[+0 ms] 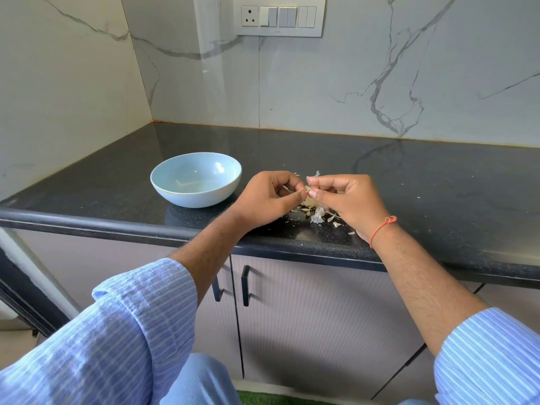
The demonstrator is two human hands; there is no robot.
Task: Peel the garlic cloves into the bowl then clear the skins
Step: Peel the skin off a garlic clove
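Worktop [409,176]: dark speckled stone, set against marble-look walls with a switch plate [280,15] above. Bowl [196,179]: pale blue, upright on the worktop, just left of the hands and apart from them; something pale lies at its bottom, possibly a peeled clove or two, though glare makes this uncertain. Left hand [267,198]: fingers curled, thumb and forefinger pinching a small pale piece, taken to be a garlic clove [307,190], mostly hidden between the two hands. Right hand [346,200]: fingers curled likewise, thumb and fingertips closed on the same piece or its skin from the other side; which part each hand has cannot be told. An orange thread circles the right wrist. Skins [317,214]: a loose heap of papery white flakes on the worktop directly beneath and between the hands, with stray bits scattered further back and to the right. Unpeeled cloves: none clearly seen; some pale lumps in the heap may be cloves. Progress, as judged: peeling is under way, with a fair quantity of skin shed; the current clove has yet to go into the bowl, and clearing the skins has not begun. Below: grey cabinet doors with black handles.
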